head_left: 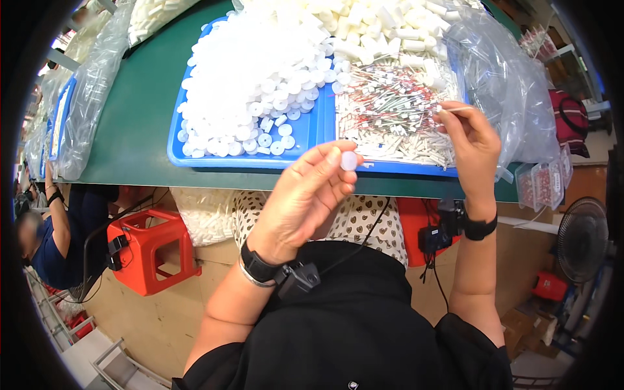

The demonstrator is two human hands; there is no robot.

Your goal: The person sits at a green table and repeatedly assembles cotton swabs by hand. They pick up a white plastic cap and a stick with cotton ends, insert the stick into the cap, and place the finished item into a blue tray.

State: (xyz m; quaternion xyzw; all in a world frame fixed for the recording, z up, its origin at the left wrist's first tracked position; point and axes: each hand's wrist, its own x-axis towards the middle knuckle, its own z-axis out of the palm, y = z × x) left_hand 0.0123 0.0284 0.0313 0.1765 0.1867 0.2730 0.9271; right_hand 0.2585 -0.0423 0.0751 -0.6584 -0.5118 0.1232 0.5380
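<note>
My left hand [302,188] is closed in a pinch on a round white plastic disc [349,161], held upright in front of the blue trays' near rim. Many similar white discs [277,148], some showing a center hole, are heaped in the left blue tray [312,127]. My right hand [471,133] is raised over the right side of the other tray, thumb and forefinger pinched on a thin, whitish stick-like piece [459,109]; its exact kind is too small to make out. Below that hand lie thin parts [396,97] with red, white and grey lengths, and small white pieces [409,148].
Cream-colored foam-like tubes [380,23] are piled at the back. A clear plastic bag [504,71] lies along the right of the green table [130,143]. A clear box [541,182], a fan [583,239] and a red stool [153,250] stand around. Another person [55,240] sits at left.
</note>
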